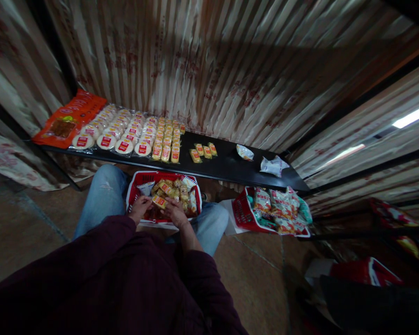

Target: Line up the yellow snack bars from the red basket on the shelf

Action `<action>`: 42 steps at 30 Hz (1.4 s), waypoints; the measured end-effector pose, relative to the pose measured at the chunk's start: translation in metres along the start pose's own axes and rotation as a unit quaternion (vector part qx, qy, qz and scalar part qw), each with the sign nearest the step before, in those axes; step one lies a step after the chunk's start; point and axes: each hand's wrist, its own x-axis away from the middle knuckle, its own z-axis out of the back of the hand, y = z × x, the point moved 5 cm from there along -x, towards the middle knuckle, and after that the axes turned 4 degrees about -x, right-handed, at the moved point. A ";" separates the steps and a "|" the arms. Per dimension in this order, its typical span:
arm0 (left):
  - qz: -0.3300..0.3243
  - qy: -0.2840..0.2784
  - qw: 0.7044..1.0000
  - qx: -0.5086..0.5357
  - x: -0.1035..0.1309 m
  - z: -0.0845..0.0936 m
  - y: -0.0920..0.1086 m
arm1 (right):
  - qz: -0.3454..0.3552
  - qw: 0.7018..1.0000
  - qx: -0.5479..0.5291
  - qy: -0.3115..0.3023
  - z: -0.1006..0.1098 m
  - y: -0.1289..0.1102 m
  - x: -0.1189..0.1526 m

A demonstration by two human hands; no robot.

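Over a red and white basket (130, 193) between my knees, my left hand (140, 207) pinches the left end of a small yellow packaged cake (159, 201) with a red label. My right hand (175, 211) has its fingers at the cake's right end. More wrapped cakes (176, 190) lie heaped in the basket just beyond my fingers. On the black shelf (181, 170) ahead stand rows of the same yellow cakes (166, 139), and a small group of loose yellow cakes (203, 151) lies to their right.
Rows of round white packaged cakes (125, 146) and an orange bag (68, 121) fill the shelf's left. Two light packets (274, 166) sit at its right. A second red basket (243, 211) holds several snack bags (277, 204). Black posts and a pleated curtain (195, 60) border the shelf.
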 end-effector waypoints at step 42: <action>0.106 -0.180 0.974 0.084 0.014 -0.016 -0.002 | 0.048 0.999 0.017 0.004 0.002 -0.002 -0.005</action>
